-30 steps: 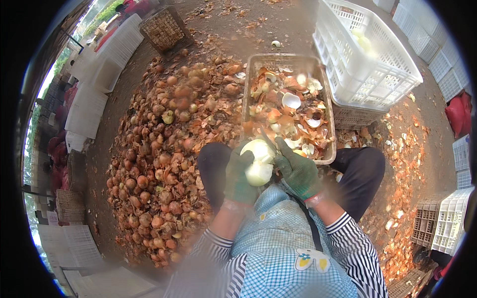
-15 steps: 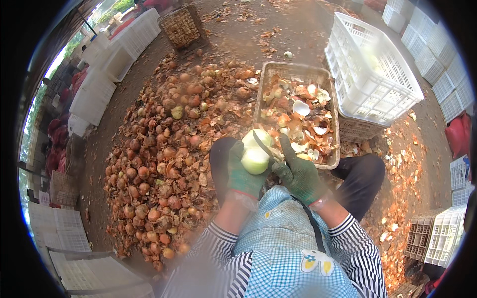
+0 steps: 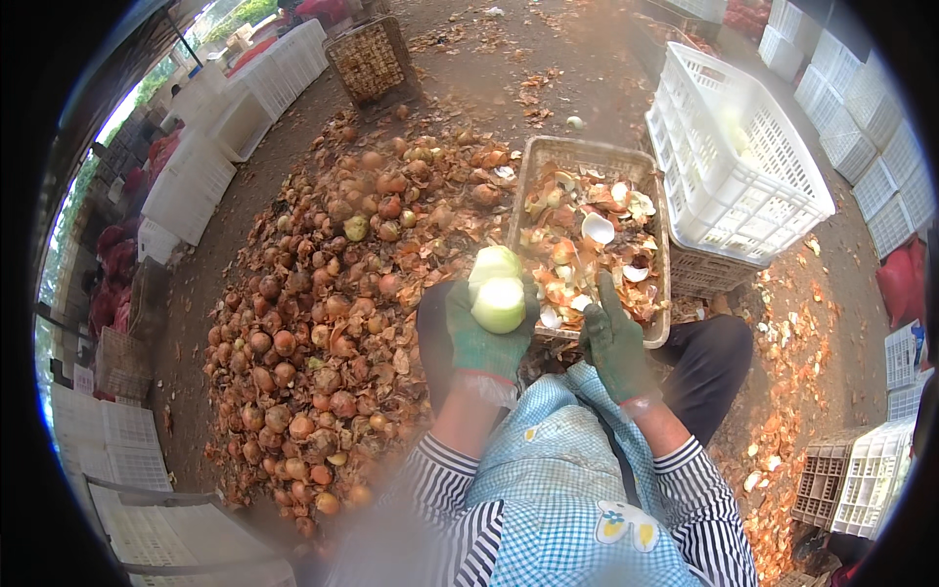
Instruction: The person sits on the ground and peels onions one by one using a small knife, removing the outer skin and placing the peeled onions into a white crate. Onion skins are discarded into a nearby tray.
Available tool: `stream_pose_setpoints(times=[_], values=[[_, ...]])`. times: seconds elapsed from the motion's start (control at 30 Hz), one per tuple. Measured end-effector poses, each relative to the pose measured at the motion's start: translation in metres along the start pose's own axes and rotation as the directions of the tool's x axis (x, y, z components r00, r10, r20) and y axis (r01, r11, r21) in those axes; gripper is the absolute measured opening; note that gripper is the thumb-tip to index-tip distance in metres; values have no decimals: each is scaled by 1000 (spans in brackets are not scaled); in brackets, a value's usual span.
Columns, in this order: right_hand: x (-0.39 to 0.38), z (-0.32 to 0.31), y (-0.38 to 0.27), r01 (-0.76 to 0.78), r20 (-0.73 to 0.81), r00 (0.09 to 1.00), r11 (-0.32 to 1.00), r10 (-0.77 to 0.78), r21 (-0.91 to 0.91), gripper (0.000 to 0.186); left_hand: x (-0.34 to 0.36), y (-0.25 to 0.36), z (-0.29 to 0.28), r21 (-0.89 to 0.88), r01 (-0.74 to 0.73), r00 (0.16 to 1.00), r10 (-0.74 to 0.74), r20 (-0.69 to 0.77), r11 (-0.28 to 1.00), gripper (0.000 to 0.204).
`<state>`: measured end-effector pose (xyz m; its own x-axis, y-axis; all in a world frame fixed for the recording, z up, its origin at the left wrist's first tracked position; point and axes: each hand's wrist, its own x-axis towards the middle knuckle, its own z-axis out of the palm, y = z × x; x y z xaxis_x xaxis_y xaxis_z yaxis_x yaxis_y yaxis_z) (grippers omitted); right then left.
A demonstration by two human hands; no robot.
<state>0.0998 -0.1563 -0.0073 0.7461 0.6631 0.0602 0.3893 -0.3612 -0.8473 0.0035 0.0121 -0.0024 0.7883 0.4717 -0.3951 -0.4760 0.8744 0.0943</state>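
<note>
My left hand (image 3: 471, 333), in a green glove, cradles a peeled pale onion (image 3: 497, 298) just below the tray's near edge. My right hand (image 3: 611, 342), also gloved, is apart from it on the right, closed round a knife (image 3: 587, 272) whose thin blade is hard to make out against the scraps. Beyond both hands is a shallow beige tray (image 3: 663, 254) holding orange skins and white peelings. A large heap of unpeeled onions (image 3: 284, 342) and loose skins lies on the ground at my left.
A tall white crate (image 3: 734, 196) stands on a brown one right of the tray. An upright weathered crate (image 3: 370, 61) is at the back. Stacked white crates (image 3: 176, 196) line both sides, with red sacks (image 3: 900, 289). More skins (image 3: 773, 391) litter the ground on my right.
My right hand has drawn away rightward from the onion, taking the knife blade off it. My left hand still holds the onion, now more upright.
</note>
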Motion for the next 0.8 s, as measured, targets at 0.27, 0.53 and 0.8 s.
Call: stream_pose_setpoints(times=[0.27, 0.53, 0.8], values=[[-20, 47, -31, -55, 97, 995, 945, 25, 321, 59, 3, -25, 3, 239, -199, 971, 224, -81, 950, 53], [-8, 27, -34, -474, 405, 875, 293, 267, 830, 41, 23, -28, -2, 118, -70, 992, 81, -92, 991, 56], [-8, 10, -14, -273, 89, 926, 487, 367, 830, 39, 23, -22, 0, -102, 95, 995, -91, 41, 990, 65]])
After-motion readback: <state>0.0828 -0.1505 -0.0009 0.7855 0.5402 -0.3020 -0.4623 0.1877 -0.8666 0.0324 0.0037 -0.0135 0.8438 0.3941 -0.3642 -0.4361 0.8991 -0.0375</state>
